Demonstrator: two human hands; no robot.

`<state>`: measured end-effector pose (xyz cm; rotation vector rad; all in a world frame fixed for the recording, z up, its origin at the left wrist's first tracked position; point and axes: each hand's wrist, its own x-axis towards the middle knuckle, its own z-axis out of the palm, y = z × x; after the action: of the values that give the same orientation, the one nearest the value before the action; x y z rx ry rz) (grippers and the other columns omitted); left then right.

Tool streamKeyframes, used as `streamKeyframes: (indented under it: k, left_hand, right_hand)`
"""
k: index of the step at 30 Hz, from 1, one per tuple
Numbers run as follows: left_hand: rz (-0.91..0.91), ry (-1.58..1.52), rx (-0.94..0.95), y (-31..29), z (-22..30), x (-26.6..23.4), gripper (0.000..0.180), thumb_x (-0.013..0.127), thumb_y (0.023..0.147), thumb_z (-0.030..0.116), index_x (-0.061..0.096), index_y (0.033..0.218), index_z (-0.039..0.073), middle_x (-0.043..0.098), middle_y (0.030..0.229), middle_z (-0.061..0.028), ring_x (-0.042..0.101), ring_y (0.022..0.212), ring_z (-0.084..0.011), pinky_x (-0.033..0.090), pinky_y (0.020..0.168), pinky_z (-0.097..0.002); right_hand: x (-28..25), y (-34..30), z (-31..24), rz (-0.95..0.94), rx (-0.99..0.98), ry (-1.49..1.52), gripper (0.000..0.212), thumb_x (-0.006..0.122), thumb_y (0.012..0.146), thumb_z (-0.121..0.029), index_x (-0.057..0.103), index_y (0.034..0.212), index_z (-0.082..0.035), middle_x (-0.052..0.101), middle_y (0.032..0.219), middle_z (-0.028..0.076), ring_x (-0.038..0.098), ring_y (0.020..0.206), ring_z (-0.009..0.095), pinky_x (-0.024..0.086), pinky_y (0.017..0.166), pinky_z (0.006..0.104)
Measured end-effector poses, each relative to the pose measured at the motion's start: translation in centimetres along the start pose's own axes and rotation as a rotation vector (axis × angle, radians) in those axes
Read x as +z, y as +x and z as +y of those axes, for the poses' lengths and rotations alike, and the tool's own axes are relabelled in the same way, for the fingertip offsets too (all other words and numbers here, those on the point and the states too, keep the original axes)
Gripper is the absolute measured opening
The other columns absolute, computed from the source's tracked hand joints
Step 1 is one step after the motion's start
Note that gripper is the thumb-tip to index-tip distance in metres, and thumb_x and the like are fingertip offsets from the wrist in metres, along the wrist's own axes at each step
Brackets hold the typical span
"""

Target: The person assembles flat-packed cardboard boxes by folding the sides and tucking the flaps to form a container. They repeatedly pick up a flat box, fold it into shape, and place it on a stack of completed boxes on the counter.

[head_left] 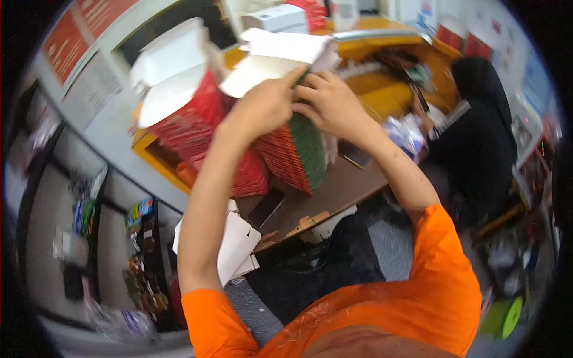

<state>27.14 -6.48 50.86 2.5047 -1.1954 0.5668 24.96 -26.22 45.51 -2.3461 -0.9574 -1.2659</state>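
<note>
Both hands are at the top near corner of the right stack (pixel 280 156), which stands on the brown table (pixel 349 194): red-orange front, green side, white flaps spread on top. Left hand (pixel 262 107) has fingers bent over the corner, index fingertip at a dark green edge; right hand (pixel 334 107) is curled in from the other side, fingertips just beside the left's. Both look in contact with the stack; blur, so can't tell if either is really pinching a layer or just resting on it. Left stack (pixel 194 131), red layers with a white top and a raised white flap, is just beside it on the person's left, leaning a bit in this view; can't tell if the two touch. Dark flat slab (pixel 267 207) near the table's front edge, below the stacks; second flat dark item (pixel 356 156) to the right of the right stack. White card pieces (pixel 236 246) sit low by the left forearm, partly behind it. Co-worker (pixel 484 140) in black at right, one hand up at a small dark object (pixel 422 100), plastic bag (pixel 406 134) near that hand. White box (pixel 277 19) at the back, shelves (pixel 62 149) along the left.
</note>
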Motion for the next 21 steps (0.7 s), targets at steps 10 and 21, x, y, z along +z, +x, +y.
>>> streamKeyframes:
  k: [10, 21]
  left_hand:
    - [-0.721, -0.410, -0.724, -28.4, 2.4, 3.6, 0.073, 0.085, 0.082, 0.036, 0.057, 0.135, -0.006, 0.063, 0.128, -0.0246, 0.061, 0.115, -0.0363, 0.049, 0.098, -0.0411]
    - [-0.445, -0.191, -0.912, -43.1, -3.5, 8.6, 0.057, 0.095, 0.068, 0.027, 0.073, 0.111, -0.003, 0.074, 0.104, -0.0152, 0.071, 0.096, -0.0279, 0.056, 0.087, -0.0384]
  right_hand:
    - [3.1, -17.8, -10.3, 0.030, 0.252, 0.928, 0.005, 0.061, 0.093, -0.008, 0.057, 0.094, -0.005, 0.057, 0.093, 0.012, 0.059, 0.090, 0.031, 0.049, 0.082, 0.0434]
    - [11.1, -33.2, -24.4, -0.683, 0.553, 1.521, 0.013, 0.065, 0.094, -0.007, 0.065, 0.105, 0.000, 0.069, 0.100, 0.015, 0.070, 0.091, 0.027, 0.055, 0.079, 0.0393]
